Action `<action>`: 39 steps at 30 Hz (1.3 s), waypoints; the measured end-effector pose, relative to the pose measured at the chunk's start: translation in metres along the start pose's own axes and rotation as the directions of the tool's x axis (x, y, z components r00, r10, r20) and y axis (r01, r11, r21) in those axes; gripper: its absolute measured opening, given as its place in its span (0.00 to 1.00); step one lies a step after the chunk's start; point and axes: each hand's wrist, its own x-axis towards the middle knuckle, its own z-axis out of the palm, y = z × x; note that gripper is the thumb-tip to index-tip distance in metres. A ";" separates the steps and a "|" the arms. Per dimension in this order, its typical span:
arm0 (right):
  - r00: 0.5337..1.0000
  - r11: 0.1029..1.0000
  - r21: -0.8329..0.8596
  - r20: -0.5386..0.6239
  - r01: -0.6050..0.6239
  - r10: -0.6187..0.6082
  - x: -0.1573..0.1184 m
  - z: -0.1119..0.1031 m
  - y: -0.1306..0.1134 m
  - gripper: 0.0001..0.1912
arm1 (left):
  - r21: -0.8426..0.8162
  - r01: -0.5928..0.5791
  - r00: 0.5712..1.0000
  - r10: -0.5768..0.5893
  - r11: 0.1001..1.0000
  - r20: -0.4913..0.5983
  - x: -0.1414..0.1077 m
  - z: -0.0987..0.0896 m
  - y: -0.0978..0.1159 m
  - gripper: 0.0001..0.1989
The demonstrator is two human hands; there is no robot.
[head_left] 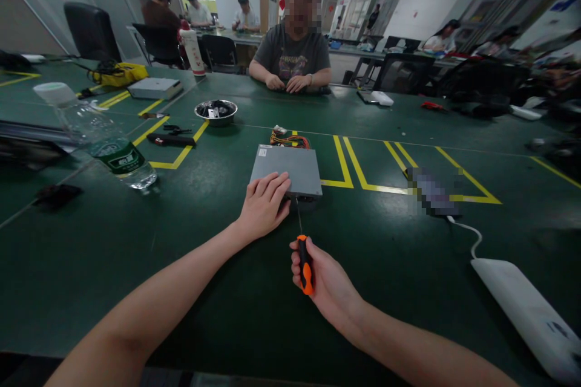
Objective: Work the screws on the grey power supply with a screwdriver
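A grey metal computer power supply (290,160) lies flat on the green table in front of me. A bundle of coloured wires (293,140) comes out of its far side. My left hand (263,208) holds it at the near left corner, fingers over the top and thumb by the front edge. In my right hand (320,275), closed around the handle, is a black-and-orange screwdriver (305,269). Its thin shaft points away from me, with the tip at the near face of the power supply. Whether the tip sits in a screw cannot be made out.
A water bottle (113,151) and a metal bowl (216,122) of dark parts stand to the left. On the right, a phone (431,190) is cabled to a white power bank (521,308). Yellow tape (385,190) marks the table (204,326). A person (293,51) sits opposite.
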 end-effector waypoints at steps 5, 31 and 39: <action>0.998 0.996 0.077 0.019 0.055 -0.057 -0.001 0.000 0.001 0.08 | -0.001 -0.005 1.000 0.005 1.000 -0.010 0.000 0.000 0.000 0.21; 0.999 0.999 0.020 0.045 -0.026 0.025 -0.001 0.000 0.003 0.14 | 0.000 0.041 0.998 -0.041 0.999 -0.044 0.004 0.002 0.004 0.16; 0.997 0.993 0.098 0.042 0.066 -0.070 -0.001 -0.001 0.008 0.05 | 0.006 0.051 0.998 -0.051 0.999 -0.037 0.005 -0.001 0.005 0.16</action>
